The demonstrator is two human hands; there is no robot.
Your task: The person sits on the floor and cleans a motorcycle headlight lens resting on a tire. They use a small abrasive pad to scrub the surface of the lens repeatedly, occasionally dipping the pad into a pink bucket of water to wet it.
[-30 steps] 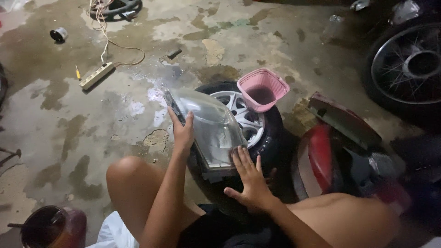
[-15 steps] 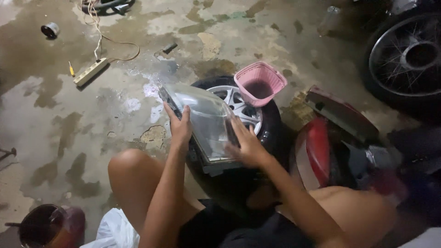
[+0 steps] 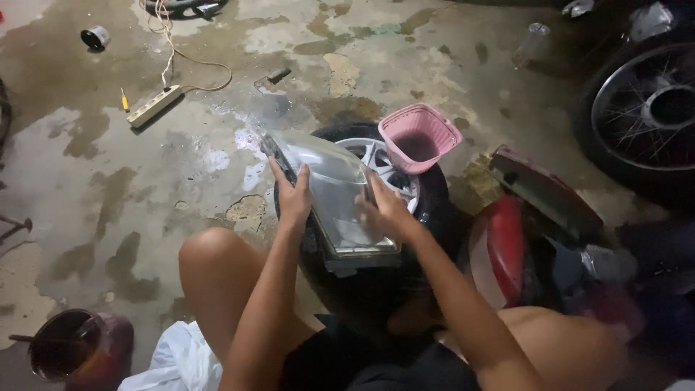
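With the headlight lens [image 3: 334, 194] propped on the small wheel [image 3: 391, 174] between the knees, the left hand [image 3: 293, 197] should grip its edge firmly while the open right hand [image 3: 384, 210] presses flat, rubbing evenly across the clear cover.

Headlight [image 3: 337, 195] lies on the tyre [image 3: 434, 199]; basket [image 3: 420, 137] behind it; power strip [image 3: 154, 106] far left.

a stained concrete floor [image 3: 181, 188] carries everything. a small tyre [image 3: 427, 190] lies flat on it. left of the tyre, well apart, lie a power strip [image 3: 153, 106] and its cord [image 3: 190, 59]. beyond the strip sits a small round can [image 3: 95, 37]; a large spoked wheel [image 3: 644, 116] stands right of the tyre.
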